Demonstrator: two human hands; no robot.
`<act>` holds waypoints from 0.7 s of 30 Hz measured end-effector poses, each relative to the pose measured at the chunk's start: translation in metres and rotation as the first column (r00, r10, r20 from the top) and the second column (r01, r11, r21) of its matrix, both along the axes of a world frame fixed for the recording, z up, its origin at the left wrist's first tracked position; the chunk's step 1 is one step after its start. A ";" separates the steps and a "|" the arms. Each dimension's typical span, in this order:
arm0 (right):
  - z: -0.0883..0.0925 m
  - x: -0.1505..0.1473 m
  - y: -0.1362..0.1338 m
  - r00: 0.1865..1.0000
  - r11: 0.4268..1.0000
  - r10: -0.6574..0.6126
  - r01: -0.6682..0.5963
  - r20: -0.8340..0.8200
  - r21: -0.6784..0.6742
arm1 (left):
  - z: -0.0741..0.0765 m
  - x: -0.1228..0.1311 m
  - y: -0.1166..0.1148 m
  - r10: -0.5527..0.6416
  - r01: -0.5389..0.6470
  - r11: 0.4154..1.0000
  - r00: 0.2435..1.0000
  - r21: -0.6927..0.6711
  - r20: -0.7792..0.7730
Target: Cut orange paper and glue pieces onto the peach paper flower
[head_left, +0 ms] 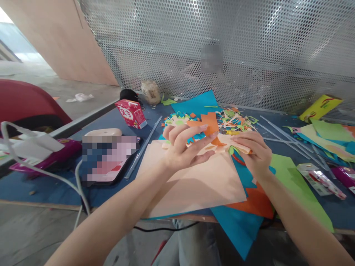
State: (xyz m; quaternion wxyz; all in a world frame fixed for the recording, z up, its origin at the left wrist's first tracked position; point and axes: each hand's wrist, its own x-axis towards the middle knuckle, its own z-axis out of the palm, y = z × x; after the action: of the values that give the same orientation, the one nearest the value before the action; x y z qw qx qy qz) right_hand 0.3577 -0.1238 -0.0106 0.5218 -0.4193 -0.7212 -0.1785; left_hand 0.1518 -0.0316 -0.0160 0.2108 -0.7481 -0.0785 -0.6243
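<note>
My right hand (254, 149) is closed on a folded piece of peach paper (227, 140), held above the work surface. My left hand (183, 146) reaches in from the other side with its fingers stretched and spread. Its fingertips overlap an orange paper piece (210, 122); whether they touch it I cannot tell. Below both hands lies a large peach sheet (191, 188). Beside the right hand a red loop (237, 159) shows partly from under the papers. A fringed green and white paper shape (177, 120) sits behind the left hand.
Cut paper scraps (238, 120) are heaped behind my hands. At left are a phone (122, 168), a red box (131, 113) and a white cable (80, 184). Clear sticks (296, 136), a yellow roll (320, 108) and a green sheet (299, 192) lie right. A perforated metal panel (172, 48) stands behind.
</note>
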 end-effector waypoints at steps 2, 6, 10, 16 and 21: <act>-0.001 0.002 -0.001 0.999 0.996 -0.039 0.037 0.020 0.075 | -0.002 -0.001 0.000 0.012 -0.013 1.000 1.000 -0.014 -0.021; -0.002 0.002 -0.002 0.996 0.983 -0.080 0.072 0.045 0.171 | -0.002 -0.002 -0.006 -0.043 0.039 0.997 0.998 -0.061 -0.054; -0.002 0.002 -0.003 0.995 0.982 -0.079 0.066 0.068 0.176 | 0.001 -0.001 -0.012 -0.076 0.073 0.997 0.992 -0.037 -0.102; -0.001 0.004 -0.004 0.991 0.982 -0.081 0.061 0.106 0.179 | 0.006 0.001 -0.016 -0.195 0.175 0.976 0.967 -0.127 -0.163; -0.001 0.004 -0.003 0.992 0.985 -0.080 0.063 0.098 0.163 | 0.005 0.001 -0.017 -0.145 0.129 0.986 0.976 -0.104 -0.163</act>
State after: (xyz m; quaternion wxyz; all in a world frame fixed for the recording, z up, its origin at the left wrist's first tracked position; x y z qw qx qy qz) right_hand 0.3613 -0.1271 -0.0116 0.5085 -0.3921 -0.7154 -0.2757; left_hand 0.1526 -0.0487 -0.0105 0.1384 -0.8114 -0.0374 -0.5667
